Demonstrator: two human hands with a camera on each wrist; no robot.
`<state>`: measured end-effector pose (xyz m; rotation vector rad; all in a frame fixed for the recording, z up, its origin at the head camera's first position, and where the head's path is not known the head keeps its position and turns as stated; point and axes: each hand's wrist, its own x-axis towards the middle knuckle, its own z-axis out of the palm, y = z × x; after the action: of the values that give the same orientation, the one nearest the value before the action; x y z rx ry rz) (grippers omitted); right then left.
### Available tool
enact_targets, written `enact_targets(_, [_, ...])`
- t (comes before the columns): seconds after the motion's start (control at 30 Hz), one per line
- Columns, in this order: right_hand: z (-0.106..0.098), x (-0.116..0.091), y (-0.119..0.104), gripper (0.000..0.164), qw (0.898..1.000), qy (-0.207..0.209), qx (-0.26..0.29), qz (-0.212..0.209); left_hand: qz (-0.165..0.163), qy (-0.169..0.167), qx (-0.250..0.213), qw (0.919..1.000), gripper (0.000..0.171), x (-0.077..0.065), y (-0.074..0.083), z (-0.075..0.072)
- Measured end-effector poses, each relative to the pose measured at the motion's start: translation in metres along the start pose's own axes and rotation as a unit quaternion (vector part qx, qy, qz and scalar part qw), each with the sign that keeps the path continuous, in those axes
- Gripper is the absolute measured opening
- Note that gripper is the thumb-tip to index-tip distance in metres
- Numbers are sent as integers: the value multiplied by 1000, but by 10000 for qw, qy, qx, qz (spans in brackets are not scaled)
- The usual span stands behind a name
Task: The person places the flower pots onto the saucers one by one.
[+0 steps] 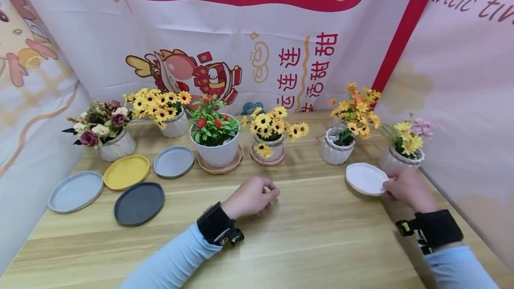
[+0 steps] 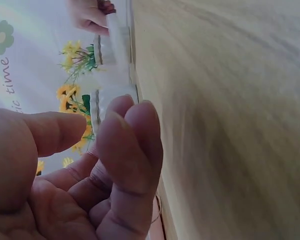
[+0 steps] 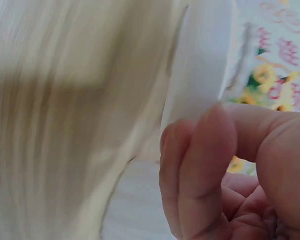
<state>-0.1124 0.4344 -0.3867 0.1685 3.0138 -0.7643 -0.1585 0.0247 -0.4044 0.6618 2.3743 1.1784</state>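
Note:
My right hand (image 1: pixel 411 188) pinches the near right edge of a white saucer (image 1: pixel 366 178), thumb on one side and fingers on the other, as the right wrist view also shows. The saucer is in front of a pot of yellow and pink flowers (image 1: pixel 403 150) and a pot of orange flowers (image 1: pixel 339 146). Over the middle of the table my left hand (image 1: pixel 250 197) holds nothing, its fingers loosely curled. Nearest to it is a pot of yellow flowers (image 1: pixel 271 144) on a pink saucer (image 1: pixel 268 160).
Left on the wooden table (image 1: pixel 313 244) lie a yellow saucer (image 1: pixel 126 172), a dark grey one (image 1: pixel 139 204) and two light grey ones (image 1: pixel 76 191). Behind them stand more flower pots (image 1: pixel 117 146). A white pot (image 1: pixel 217 150) rests on another pink saucer. Printed cloth (image 1: pixel 225 26) hangs at the back.

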Motion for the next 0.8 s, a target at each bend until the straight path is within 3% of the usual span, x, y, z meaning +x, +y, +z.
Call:
enact_targets(0.13, [0, -9, -18, 14, 9997, -10, 199, -135, 16, -59, -184, 9998, 25, 4, -1, 3])
enact_targets(0.27, [9, -8, -42, 41, 9972, -330, 662, -121, -1, -39, -511, 9987, 30, 12, 0, 6])
enact_targets(0.33, [17, -5, -54, 46, 9956, -440, 820, -131, -34, -8, -800, 9968, 34, 17, 0, 8])
enact_targets(0.57, [47, 20, -81, 42, 9942, -346, 936, -389, -427, -101, -2073, 9773, 50, 37, 0, 20])
enact_targets(0.8, [63, 43, -93, 40, 9953, -196, 884, -342, -786, 88, -2512, 9647, 62, 58, 4, 32])
